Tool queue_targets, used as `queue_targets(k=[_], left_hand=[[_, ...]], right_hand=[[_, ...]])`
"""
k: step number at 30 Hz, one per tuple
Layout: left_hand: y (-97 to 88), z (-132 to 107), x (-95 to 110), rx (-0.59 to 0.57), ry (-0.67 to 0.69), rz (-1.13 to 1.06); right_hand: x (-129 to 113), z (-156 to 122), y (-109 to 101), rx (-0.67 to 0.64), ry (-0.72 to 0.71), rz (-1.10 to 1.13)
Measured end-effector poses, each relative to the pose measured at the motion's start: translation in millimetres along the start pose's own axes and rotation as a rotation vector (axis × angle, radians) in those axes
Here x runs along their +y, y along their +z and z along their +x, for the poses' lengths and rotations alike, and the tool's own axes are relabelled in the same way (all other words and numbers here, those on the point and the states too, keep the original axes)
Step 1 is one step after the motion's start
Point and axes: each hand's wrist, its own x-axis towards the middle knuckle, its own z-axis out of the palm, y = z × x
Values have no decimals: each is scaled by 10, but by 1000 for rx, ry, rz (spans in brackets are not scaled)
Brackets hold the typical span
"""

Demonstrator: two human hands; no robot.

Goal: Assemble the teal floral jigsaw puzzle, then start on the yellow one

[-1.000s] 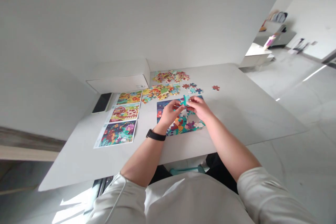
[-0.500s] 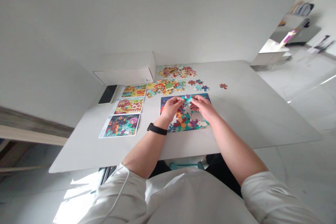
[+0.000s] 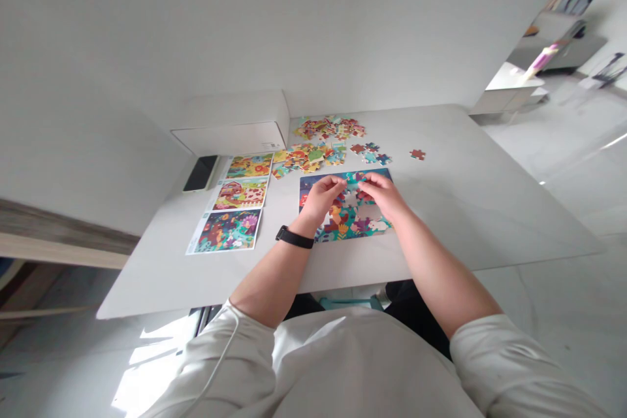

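While both hands meet over the far edge of the half-built puzzle (image 3: pixel 353 225), left hand (image 3: pixel 323 194) and right hand (image 3: pixel 385 192) pinch one teal piece (image 3: pixel 351 177) between their fingertips. Left of the puzzle lie picture sheets (image 3: pixel 235 206). Beyond it sits a white box (image 3: pixel 230 127), its label too small to read.

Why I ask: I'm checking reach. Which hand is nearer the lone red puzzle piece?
Right. The right hand is just left of the lone red puzzle piece, closer to the person; the left hand is farther left.
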Motion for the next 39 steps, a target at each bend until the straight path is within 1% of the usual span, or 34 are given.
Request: queue_targets(k=[3,7,17,27,34,39], left_hand=[[2,5,0,21,6,7],[1,7,-14,35,13,31],[-18,30,-80,-17,29,88],[-2,30,-107,-67,48,151],[-11,43,-92,2,32,167],[-23,48,-77,25,32,157]], right_hand=[[5,3,-21,-11,-32,-39],[-24,1,-77,5,-76,-59],[-137,-31,-191,-111,-75,-88],[-164,-40,-265,-160,-71,-170],[-157,-29,-294,-134,-89,-162],[-170,-30,-310,-130,-80,-171]])
